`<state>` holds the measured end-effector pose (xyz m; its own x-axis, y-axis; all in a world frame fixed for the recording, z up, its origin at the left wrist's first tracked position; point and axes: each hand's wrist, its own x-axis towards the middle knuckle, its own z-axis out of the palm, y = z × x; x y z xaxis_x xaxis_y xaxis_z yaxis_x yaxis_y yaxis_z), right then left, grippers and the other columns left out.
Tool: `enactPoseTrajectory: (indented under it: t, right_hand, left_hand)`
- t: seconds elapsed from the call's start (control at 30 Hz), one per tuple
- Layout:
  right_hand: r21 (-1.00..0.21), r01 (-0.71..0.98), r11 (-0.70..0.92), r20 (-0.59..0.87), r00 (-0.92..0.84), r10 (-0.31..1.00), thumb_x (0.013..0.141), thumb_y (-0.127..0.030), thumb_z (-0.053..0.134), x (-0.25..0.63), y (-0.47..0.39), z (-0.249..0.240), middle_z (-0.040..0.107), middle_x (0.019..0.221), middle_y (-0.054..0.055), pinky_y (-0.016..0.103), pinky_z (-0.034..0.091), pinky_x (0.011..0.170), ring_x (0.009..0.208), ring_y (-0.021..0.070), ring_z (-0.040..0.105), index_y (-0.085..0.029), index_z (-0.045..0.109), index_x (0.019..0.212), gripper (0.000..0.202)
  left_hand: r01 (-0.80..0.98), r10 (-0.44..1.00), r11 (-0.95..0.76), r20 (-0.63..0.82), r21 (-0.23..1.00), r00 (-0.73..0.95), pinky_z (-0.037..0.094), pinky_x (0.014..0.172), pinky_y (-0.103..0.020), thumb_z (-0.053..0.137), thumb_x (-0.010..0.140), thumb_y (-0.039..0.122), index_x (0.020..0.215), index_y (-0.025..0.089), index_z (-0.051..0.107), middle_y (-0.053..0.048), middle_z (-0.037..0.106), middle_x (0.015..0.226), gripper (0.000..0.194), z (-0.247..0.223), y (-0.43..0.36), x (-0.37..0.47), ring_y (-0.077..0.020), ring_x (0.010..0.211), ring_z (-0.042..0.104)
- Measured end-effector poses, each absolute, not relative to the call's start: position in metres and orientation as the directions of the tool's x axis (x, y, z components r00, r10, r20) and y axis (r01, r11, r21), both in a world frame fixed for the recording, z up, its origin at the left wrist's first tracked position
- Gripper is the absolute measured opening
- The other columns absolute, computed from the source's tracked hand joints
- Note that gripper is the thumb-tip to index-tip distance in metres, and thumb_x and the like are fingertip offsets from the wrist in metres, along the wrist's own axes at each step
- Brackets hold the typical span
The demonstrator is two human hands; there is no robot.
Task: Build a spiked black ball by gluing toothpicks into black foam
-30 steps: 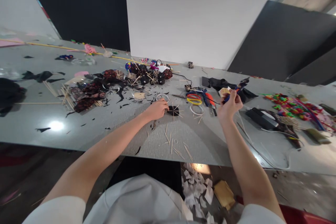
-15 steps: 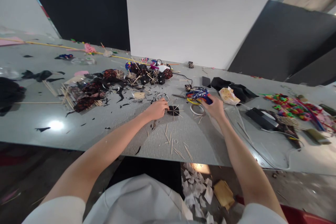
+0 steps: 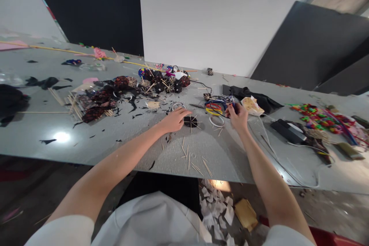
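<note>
A black disc (image 3: 190,122) lies flat on the table with thin wooden sticks radiating from it. My left hand (image 3: 173,119) is at its left edge, fingers forward and closed on that edge; the exact grip is partly hidden. Off to the right, my right hand (image 3: 238,116) is wrapped round the handle of a blue glue gun (image 3: 233,105), partly covered by the fingers. Between the hands lie a white ring (image 3: 216,121) and red and yellow rings (image 3: 213,109). Another white ring (image 3: 179,106) sits just beyond my left hand.
Loose sticks (image 3: 188,153) lie nearer the table edge. Black stick-covered balls (image 3: 168,83) and scraps are heaped behind and left. A food package (image 3: 252,105), a dark box (image 3: 288,130) with a white cable (image 3: 269,142), and colourful pieces (image 3: 319,117) are on the right.
My right hand has shifted slightly right with the glue gun, uncovering the red and yellow rings. My left index finger has stretched forward over the black disc's edge.
</note>
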<state>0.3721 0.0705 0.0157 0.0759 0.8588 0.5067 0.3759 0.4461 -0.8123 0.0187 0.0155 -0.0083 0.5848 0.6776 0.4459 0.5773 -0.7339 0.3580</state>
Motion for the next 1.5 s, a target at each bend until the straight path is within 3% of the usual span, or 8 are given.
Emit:
enactPoseTrajectory:
  t: [0.37,0.47,0.63,0.83,1.0,1.2,1.33,1.5]
  right_hand:
    - [-0.888,0.158,0.431,0.451,0.13,0.883,0.086,-0.068,0.073,0.368,0.067,0.018,0.069,0.07,0.0,0.021,0.036,0.041,0.047,0.0103,0.058,-0.021,0.062,0.093,0.049]
    - [-0.887,0.141,0.44,0.457,0.122,0.881,0.086,-0.067,0.074,0.367,0.067,0.019,0.069,0.07,-0.001,0.021,0.037,0.041,0.047,0.0098,0.058,-0.021,0.062,0.093,0.048]
    - [-0.886,0.129,0.446,0.461,0.128,0.878,0.086,-0.067,0.075,0.365,0.065,0.022,0.069,0.07,-0.001,0.021,0.037,0.04,0.047,0.0099,0.058,-0.022,0.061,0.092,0.047]
    - [-0.886,0.146,0.44,0.46,0.161,0.873,0.086,-0.067,0.073,0.366,0.068,0.021,0.066,0.067,-0.001,0.023,0.036,0.04,0.045,0.0112,0.056,-0.022,0.061,0.091,0.047]
    - [-0.865,0.266,0.426,0.481,0.2,0.853,0.09,-0.067,0.064,0.37,0.071,0.019,0.064,0.069,0.0,0.027,0.037,0.043,0.047,0.0138,0.054,-0.022,0.06,0.093,0.045]
    - [-0.54,0.777,0.324,0.629,0.118,0.768,0.089,-0.057,0.065,0.389,0.08,0.016,0.066,0.076,0.005,0.037,0.051,0.072,0.07,0.0212,0.059,-0.02,0.063,0.088,0.037]
    - [-0.351,0.876,0.332,0.634,-0.039,0.772,0.088,-0.051,0.063,0.399,0.089,0.01,0.07,0.089,0.011,0.04,0.052,0.085,0.085,0.0259,0.062,-0.019,0.067,0.092,0.033]
    - [-0.276,0.908,0.315,0.586,-0.1,0.804,0.09,-0.049,0.061,0.406,0.097,0.0,0.07,0.096,0.014,0.042,0.051,0.09,0.092,0.0287,0.063,-0.017,0.07,0.099,0.035]
  left_hand:
    - [0.397,0.606,-0.764,0.352,0.509,0.714,0.045,0.113,-0.039,0.043,0.093,0.002,0.167,0.027,0.022,-0.012,0.061,0.15,0.081,0.011,-0.005,0.031,-0.0229,0.142,0.049]
    - [0.312,0.614,-0.698,0.313,0.645,0.725,0.044,0.111,-0.041,0.044,0.092,0.003,0.167,0.026,0.019,-0.013,0.067,0.142,0.082,0.01,-0.008,0.037,-0.023,0.133,0.058]
    - [0.034,0.68,-0.401,0.273,0.915,0.68,0.051,0.094,-0.04,0.05,0.094,0.013,0.158,0.024,0.04,-0.01,0.078,0.107,0.066,0.01,-0.01,0.039,-0.0216,0.1,0.071]
    - [-0.177,0.776,-0.209,0.273,0.962,0.568,0.044,0.061,-0.027,0.055,0.096,0.031,0.129,0.015,0.066,-0.003,0.066,0.069,0.038,0.018,-0.002,0.033,-0.0138,0.06,0.058]
    - [0.097,0.869,-0.272,0.201,0.957,0.451,0.033,0.053,-0.025,0.051,0.094,0.026,0.107,0.016,0.073,0.004,0.05,0.053,0.027,0.017,0.007,0.023,-0.0105,0.046,0.039]
    - [0.672,0.945,-0.316,0.284,0.669,0.161,0.04,0.063,-0.029,0.049,0.098,0.024,0.111,0.019,0.074,-0.002,0.062,0.063,0.029,0.013,0.023,0.0,-0.0173,0.057,0.055]
    - [0.889,0.916,0.056,0.332,0.454,-0.227,0.05,0.078,-0.036,0.048,0.099,0.029,0.106,0.015,0.073,-0.015,0.072,0.083,0.029,0.023,0.036,-0.034,-0.0295,0.084,0.071]
    - [0.841,0.772,0.313,0.397,0.441,-0.496,0.052,0.094,-0.048,0.044,0.099,0.029,0.123,0.011,0.066,-0.021,0.073,0.101,0.037,0.03,0.047,-0.08,-0.0371,0.108,0.068]
